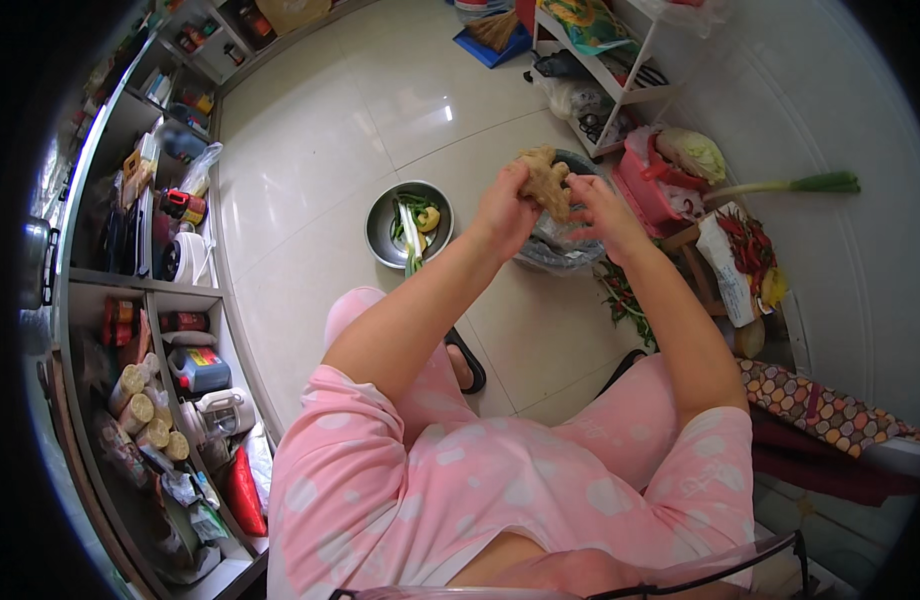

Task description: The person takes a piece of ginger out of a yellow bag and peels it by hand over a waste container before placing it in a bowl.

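My left hand [507, 212] grips a knobbly piece of ginger root [546, 184] by its left side. At the ginger's right side is my right hand [601, 217], its fingers apart and the fingertips at or close to a knob; contact is hard to tell. Both hands are over a lined waste bin [561, 253], whose rim they partly hide. To the left on the floor stands a round metal bowl [372, 238] with green peppers [397, 219], a yellow piece of produce [427, 219] and a scallion [411, 229] lying across its rim.
Right of the bin stand a pink basket [640, 191] with a cabbage [692, 152], a long scallion [790, 184] and red chillies [746, 244]. More chillies [626, 304] lie on the floor. A white shelf rack [625, 94] stands beyond, near a blue dustpan [493, 51]. Open cabinets [148, 285] line the left.
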`<state>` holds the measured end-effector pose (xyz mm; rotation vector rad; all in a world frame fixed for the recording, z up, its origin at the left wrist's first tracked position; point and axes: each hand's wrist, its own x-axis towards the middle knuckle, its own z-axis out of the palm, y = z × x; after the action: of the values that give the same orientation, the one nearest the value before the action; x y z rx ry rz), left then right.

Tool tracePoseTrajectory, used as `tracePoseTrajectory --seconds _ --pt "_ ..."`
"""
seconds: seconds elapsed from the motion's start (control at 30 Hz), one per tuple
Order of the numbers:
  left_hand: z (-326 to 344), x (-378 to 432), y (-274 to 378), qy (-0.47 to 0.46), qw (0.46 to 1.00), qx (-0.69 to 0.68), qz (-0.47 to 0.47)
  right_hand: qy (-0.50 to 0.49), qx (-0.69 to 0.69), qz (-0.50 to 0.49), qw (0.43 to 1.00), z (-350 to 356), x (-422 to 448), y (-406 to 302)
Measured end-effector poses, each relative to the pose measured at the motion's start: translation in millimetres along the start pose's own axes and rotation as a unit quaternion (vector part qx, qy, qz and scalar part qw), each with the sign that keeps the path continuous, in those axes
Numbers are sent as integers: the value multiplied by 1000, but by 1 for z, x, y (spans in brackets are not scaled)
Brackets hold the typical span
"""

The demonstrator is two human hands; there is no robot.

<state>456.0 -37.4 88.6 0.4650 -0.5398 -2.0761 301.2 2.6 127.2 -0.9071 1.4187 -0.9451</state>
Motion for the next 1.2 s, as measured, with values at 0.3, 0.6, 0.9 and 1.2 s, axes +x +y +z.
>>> tracePoseTrajectory --seconds 0.3,0.6,0.9,1.2 --pt "25 -15 -18 25 995 97 3 -98 71 54 991 -2 3 10" --pt "23 -9 -15 -10 999 24 32 -84 114 -16 990 3 -1 12" --pt "24 -12 -8 -33 996 76 25 -134 191 -18 972 3 -4 0" --pt "29 -13 -11 -28 998 43 32 -133 170 -32 976 -1 1 10"
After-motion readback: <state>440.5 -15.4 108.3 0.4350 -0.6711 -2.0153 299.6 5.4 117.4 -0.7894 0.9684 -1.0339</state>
